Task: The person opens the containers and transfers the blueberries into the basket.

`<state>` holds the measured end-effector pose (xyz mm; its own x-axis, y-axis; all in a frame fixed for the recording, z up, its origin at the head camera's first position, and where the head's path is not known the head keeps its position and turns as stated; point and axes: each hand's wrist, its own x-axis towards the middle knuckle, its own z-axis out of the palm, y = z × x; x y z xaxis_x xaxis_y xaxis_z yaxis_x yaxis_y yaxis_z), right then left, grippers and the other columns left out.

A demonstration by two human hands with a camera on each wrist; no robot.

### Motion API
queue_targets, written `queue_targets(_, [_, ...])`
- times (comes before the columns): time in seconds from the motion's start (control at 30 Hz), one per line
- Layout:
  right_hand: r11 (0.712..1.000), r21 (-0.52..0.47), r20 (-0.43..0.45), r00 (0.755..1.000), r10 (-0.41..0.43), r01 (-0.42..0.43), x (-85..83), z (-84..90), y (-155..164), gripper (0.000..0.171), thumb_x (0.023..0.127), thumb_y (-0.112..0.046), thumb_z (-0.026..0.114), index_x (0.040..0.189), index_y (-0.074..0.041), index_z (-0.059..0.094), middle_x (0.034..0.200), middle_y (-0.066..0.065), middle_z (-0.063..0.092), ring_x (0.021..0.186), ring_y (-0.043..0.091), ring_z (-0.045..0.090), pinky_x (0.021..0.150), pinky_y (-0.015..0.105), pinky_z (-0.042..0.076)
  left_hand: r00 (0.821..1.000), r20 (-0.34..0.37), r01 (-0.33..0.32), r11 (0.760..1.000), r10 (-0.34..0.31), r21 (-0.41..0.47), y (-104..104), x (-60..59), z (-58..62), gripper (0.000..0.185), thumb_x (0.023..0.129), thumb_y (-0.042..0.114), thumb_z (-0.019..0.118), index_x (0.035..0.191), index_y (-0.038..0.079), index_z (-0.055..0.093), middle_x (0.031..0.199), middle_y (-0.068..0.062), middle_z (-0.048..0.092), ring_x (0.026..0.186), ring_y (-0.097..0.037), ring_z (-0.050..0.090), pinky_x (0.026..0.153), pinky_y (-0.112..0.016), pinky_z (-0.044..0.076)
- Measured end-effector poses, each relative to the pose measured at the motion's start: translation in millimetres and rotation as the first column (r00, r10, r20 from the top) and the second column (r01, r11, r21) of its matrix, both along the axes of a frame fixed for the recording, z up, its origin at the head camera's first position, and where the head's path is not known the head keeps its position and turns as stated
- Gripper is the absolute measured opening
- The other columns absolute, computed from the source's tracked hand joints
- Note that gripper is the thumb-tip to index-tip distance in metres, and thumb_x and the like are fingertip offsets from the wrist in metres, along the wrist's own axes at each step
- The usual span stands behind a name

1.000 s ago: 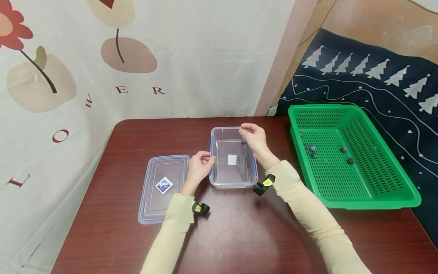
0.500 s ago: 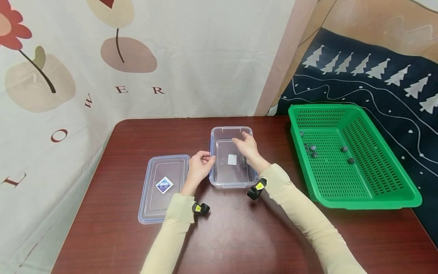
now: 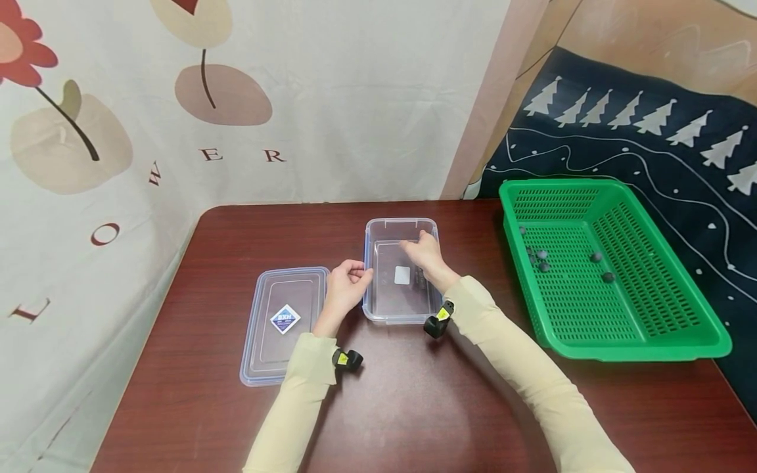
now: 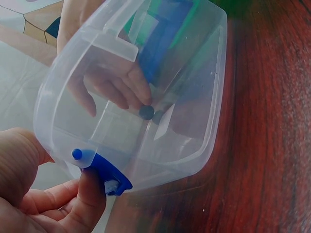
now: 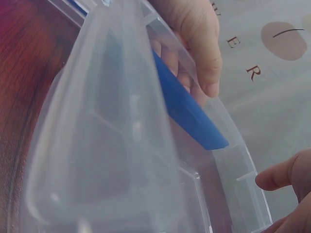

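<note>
A clear plastic food container (image 3: 384,305) stands on the table, its blue side latch (image 4: 109,174) hanging at the left. My left hand (image 3: 345,286) grips the container's left side at this latch, thumb and fingers around it. Over the right half of the container, my right hand (image 3: 427,256) reaches down inside, thumb and forefinger spread apart. Through the container's wall in the left wrist view, a small dark ball (image 4: 146,112) shows right at a fingertip of that hand, low near the container's floor. The ball is hidden in the head view.
A clear lid (image 3: 280,358) with a blue edge and a diamond-shaped label lies left of the container, partly behind the left wrist. On the right stands a green perforated basket (image 3: 635,353) with several small dark balls (image 3: 608,277) in it. A curtain (image 3: 355,131) hangs behind the table.
The right hand has moved from the container's far right rim inward and down, and its thumb and forefinger have spread apart. The left hand keeps its grip in the same place.
</note>
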<state>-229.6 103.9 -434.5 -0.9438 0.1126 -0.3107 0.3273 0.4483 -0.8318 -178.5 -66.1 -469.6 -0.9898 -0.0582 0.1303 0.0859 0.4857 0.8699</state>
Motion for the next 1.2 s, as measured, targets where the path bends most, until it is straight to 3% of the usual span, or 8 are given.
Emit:
queue_targets(0.3, [0.996,0.084,-0.036,0.999,0.03,-0.027,-4.7,-1.9,-2.8,0.066,0.086,-0.02,0.059,0.14,0.008,0.033,0.143,0.021,0.038,0.133,0.03,0.034,0.107,0.036,0.031,1.0,-0.017,0.001,1.0,-0.001,0.001,0.3,0.3,-0.9,0.02,0.081,0.01,0.067,0.092,-0.006,0.065,0.077,-0.016,0.067,0.066,-0.025,0.061,0.06,-0.026,0.048])
queue_targets(0.47, [0.997,0.068,-0.042,0.998,0.037,-0.034,-5.7,-2.7,-3.5,0.062,0.086,-0.017,0.06,0.137,0.009,0.037,0.141,0.022,0.04,0.131,0.03,0.036,0.105,0.036,0.032,1.0,-0.014,-0.001,1.0,0.001,0.0,0.1,1.3,0.5,0.02,0.081,0.01,0.067,0.092,-0.006,0.065,0.077,-0.016,0.066,0.066,-0.025,0.061,0.061,-0.026,0.048])
queue_targets(0.8, [0.995,0.08,-0.011,0.998,0.065,-0.064,-5.6,3.9,-3.3,0.063,0.089,-0.017,0.055,0.141,0.008,0.03,0.146,0.022,0.033,0.135,0.032,0.03,0.107,0.038,0.029,1.0,-0.022,0.0,1.0,0.0,0.003,-0.2,1.2,0.5,0.02,0.08,0.01,0.067,0.091,-0.007,0.065,0.077,-0.015,0.066,0.065,-0.024,0.06,0.06,-0.025,0.048])
queue_targets(1.03, [0.991,0.099,0.067,0.994,0.083,-0.089,-9.9,7.3,-1.1,0.061,0.09,-0.018,0.053,0.14,0.008,0.032,0.146,0.021,0.033,0.134,0.032,0.031,0.107,0.04,0.031,1.0,-0.03,0.002,1.0,-0.002,-0.001,-0.1,1.6,0.7,0.02,0.08,0.01,0.068,0.092,-0.006,0.065,0.077,-0.015,0.066,0.066,-0.024,0.061,0.062,-0.026,0.048])
queue_targets(1.13, [0.984,0.134,0.043,0.993,0.11,-0.115,-11.7,3.0,-0.6,0.058,0.087,-0.02,0.055,0.136,0.007,0.04,0.142,0.019,0.04,0.13,0.03,0.038,0.104,0.039,0.035,0.999,-0.04,0.005,1.0,-0.005,0.002,-0.2,1.8,0.0,0.019,0.08,0.009,0.068,0.091,-0.006,0.065,0.077,-0.016,0.066,0.067,-0.025,0.062,0.062,-0.027,0.049])
queue_targets(1.2, [0.986,0.143,-0.03,0.995,0.096,-0.09,-28.4,-25.2,4.6,0.051,0.082,-0.016,0.055,0.128,0.007,0.051,0.134,0.017,0.05,0.121,0.026,0.047,0.094,0.034,0.044,0.999,-0.048,0.007,1.0,-0.007,0.005,-0.2,1.7,-0.8,0.019,0.08,0.009,0.068,0.091,-0.007,0.065,0.077,-0.016,0.066,0.067,-0.025,0.062,0.062,-0.027,0.049])
